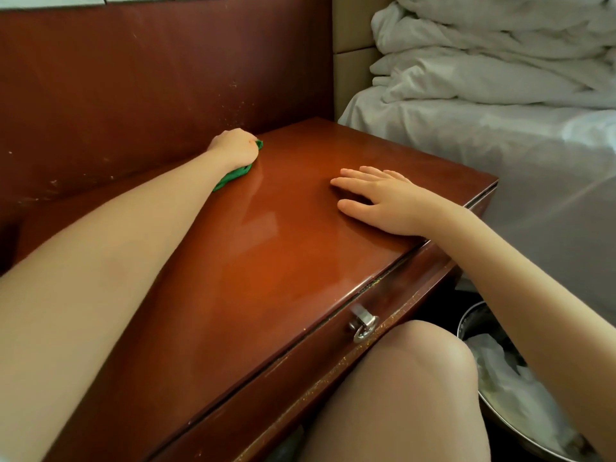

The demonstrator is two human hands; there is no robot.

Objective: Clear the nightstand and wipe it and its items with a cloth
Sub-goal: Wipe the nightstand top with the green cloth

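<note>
The nightstand (266, 261) fills the middle of the frame, running from the lower left up to a far corner just above centre. Its top is glossy red-brown wood with a polished sheen. Pale reflections streak across the middle, and nothing stands on it but the two hands and the cloth.

The green cloth (233, 176) lies at the far left edge of the top, left of centre in the upper half of the frame. It is bunched up, a bright green, and mostly hidden. Only a small tip beyond the knuckles and a crumpled fold by the wrist show. The left hand (233, 148) is curled over it and grips it against the wood, close to the dark red wall panel (133, 78), which is speckled with pale flecks.

The right hand (380, 201) lies right of centre, well apart from the cloth. Its palm is down on the top, the fingers straight and slightly spread, holding nothing, with the wrist at the front edge.

Below that edge runs the drawer front (300, 371), dusted with fine specks along its upper lip, with a metal ring pull (364, 325) at lower centre. A bare knee (416, 368) sits just beneath it.

At the upper right is a bed (500, 145) with a white sheet and a rumpled white duvet (500, 45). At the lower right stands a metal bin (466, 320) holding a crumpled white liner (500, 371).
</note>
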